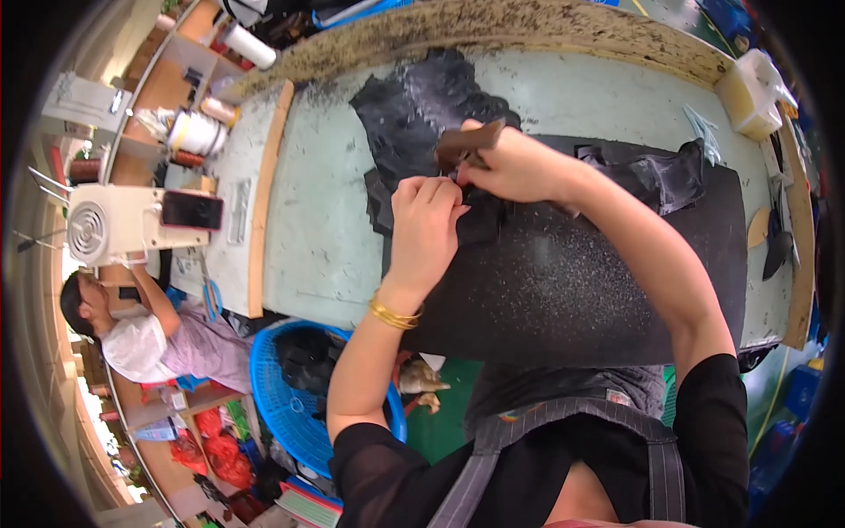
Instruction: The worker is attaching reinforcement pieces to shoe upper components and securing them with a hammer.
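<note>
My left hand (424, 216) is closed, its fingers pinched on the edge of a black leather-like piece (480, 226) over the near side of the pile. Right beside it, my right hand (519, 169) is curled around a brown, flat object (468, 141) whose kind I cannot make out. The two hands nearly touch at the fingertips, and the fingers hide what lies between them. Beyond them spreads a heap of crumpled black pieces (414, 101). A large dark board (563, 290), sprinkled with small pale specks, lies under my forearms.
More black pieces (656, 180) lie at the board's right. A pale plastic jug (748, 92) stands at the table's far right corner. A blue basket (264, 387) holding black pieces is at my left. A person (167, 339) works at a sewing machine (106, 224) beyond a wooden edge strip (268, 202).
</note>
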{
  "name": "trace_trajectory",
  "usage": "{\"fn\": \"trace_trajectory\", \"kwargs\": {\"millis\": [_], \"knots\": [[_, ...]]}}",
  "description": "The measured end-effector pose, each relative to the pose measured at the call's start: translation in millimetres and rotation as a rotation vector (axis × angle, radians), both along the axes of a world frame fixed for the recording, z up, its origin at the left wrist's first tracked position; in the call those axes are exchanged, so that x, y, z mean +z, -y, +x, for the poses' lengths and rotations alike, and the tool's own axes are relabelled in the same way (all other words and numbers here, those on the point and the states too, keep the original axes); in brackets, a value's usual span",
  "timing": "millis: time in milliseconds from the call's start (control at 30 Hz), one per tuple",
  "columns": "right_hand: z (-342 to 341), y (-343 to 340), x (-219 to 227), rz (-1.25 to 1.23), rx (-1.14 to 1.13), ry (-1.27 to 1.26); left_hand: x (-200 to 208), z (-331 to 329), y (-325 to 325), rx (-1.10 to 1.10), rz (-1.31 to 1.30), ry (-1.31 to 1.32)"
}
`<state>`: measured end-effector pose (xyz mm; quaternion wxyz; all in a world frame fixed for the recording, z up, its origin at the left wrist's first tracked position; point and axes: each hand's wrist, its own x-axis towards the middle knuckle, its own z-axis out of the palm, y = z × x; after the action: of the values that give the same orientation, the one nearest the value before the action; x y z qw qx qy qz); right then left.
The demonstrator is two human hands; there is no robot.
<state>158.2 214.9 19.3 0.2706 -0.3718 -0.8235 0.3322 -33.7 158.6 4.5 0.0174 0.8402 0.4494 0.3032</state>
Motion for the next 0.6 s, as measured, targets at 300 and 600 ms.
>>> {"fn": "trace_trajectory", "kwargs": {"millis": [300,600], "knots": [[-1.2,18.3,7.0,-0.089,-0.175,0.042,95.2,-82.7,116.5,0.083,-0.181,0.909],[103.9,163.0,66.4,-0.122,-0.303,-0.168,3.2,64.4,123.6,-0.337,-0.803,0.402]]}}
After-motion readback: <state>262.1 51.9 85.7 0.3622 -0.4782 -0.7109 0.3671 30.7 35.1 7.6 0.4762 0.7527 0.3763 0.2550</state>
